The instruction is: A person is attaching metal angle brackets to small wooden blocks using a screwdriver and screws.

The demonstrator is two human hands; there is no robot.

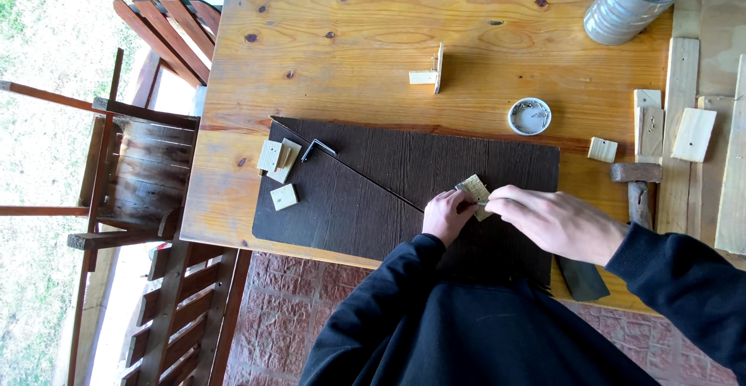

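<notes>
Nearest the camera, black sleeves lead to two hands meeting over a small pale wood block [475,192] on a dark board [373,199]. The left hand [447,215], fingers curled, pins the block steady; the right hand [556,223] pinches something thin against it. Spare wood pieces [278,161] and a hammer [637,188] lie within reach on the counter [350,52].

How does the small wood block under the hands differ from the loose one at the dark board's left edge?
The block under the hands is pinched by the left hand and right hand and partly covered; the loose block lies untouched in full view. The held one sits near the dark board's middle and turned diagonal; the loose one sits near its left edge, only slightly turned. Both are small, pale, squarish wood pieces.
</notes>
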